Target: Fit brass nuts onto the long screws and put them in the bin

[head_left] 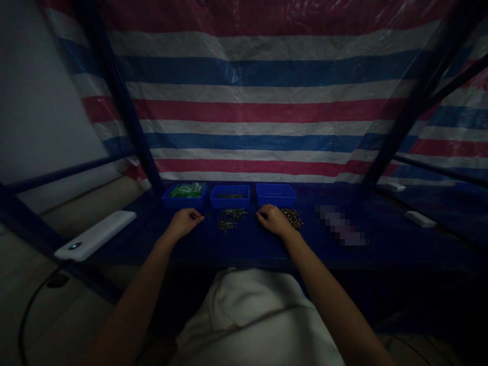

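Observation:
My left hand [186,222] rests over the blue table in front of the left bin, fingers curled with thumb and forefinger pinched together. Anything between those fingertips is too small to make out. Just to its right lie a few thin dark screws [208,216]. A larger pile of long screws [233,214] is spread between my two hands. My right hand [273,219] is closed, its fingers curled down at the table, and what they hold, if anything, is hidden. Right beside it sits a heap of small brass-coloured parts [293,217], partly covered by the hand.
Along the back stand three blue bins: one with green packets [187,190], a middle bin [230,203] with screws, and a right bin [276,201]. A long white device [97,235] lies at left. Small white boxes [420,219] are at right. Blue posts [125,112] frame a striped sheet.

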Available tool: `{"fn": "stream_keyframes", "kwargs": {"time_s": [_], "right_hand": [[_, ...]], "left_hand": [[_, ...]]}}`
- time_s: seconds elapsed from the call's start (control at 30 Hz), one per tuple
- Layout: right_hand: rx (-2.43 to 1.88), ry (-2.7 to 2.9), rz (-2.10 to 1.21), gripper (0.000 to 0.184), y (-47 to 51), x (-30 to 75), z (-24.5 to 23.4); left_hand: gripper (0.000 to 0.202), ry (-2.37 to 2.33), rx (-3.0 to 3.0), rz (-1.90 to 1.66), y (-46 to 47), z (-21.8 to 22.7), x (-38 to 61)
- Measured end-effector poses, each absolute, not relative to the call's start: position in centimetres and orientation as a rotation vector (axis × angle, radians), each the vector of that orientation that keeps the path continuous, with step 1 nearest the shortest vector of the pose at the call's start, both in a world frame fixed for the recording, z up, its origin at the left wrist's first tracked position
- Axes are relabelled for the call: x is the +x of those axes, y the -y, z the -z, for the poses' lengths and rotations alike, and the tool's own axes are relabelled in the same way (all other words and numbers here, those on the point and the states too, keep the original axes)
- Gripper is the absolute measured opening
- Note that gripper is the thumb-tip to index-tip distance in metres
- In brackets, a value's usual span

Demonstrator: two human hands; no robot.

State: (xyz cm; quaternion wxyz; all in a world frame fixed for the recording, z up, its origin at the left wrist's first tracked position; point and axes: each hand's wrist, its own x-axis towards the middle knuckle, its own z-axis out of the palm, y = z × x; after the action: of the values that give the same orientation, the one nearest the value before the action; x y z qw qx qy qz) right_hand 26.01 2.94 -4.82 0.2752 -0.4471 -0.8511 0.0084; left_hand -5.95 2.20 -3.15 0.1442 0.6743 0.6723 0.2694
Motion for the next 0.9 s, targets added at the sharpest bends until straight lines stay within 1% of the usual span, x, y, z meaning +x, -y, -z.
{"fn": "stream_keyframes", "kwargs": {"time_s": [0.1, 0.2, 0.3, 0.53, 0.7, 0.8, 0.9], "right_hand": [[-1.201, 2.28, -0.02, 0.018, -2.9, 25.9, 4.8], [-1.198, 2.281, -0.024, 0.018, -2.9, 26.0, 4.9], [-1.192, 2.29, -0.032, 0.017, -3.0, 26.0, 4.9], [-1.197, 2.297, -0.024, 0.018, -3.1, 26.1, 5.0], [-1.199, 2.294, -0.027, 0.018, -3.1, 26.0, 5.0], [-1.196, 2.291, -0.028, 0.018, -3.1, 26.0, 5.0], [-1.196, 2.285, -0.03, 0.016, -3.0, 26.0, 4.9]], "left_hand": [[0.023, -1.862, 1.967, -0.951, -2.5, 3.9, -4.7], [0.017, -1.747, 1.91, -1.172, -3.1, 4.5, -3.7], [0.019, -1.649, 1.796, -1.278, -3.5, 4.8, -3.0], [0.03, -1.747, 1.886, -1.207, -4.1, 5.7, -1.5], [0.027, -1.773, 1.917, -1.142, -4.1, 6.2, -1.4], [0.025, -1.778, 1.844, -1.187, -3.8, 5.7, -1.5], [0.021, -1.836, 1.773, -1.143, -3.7, 5.0, -1.7]]}}
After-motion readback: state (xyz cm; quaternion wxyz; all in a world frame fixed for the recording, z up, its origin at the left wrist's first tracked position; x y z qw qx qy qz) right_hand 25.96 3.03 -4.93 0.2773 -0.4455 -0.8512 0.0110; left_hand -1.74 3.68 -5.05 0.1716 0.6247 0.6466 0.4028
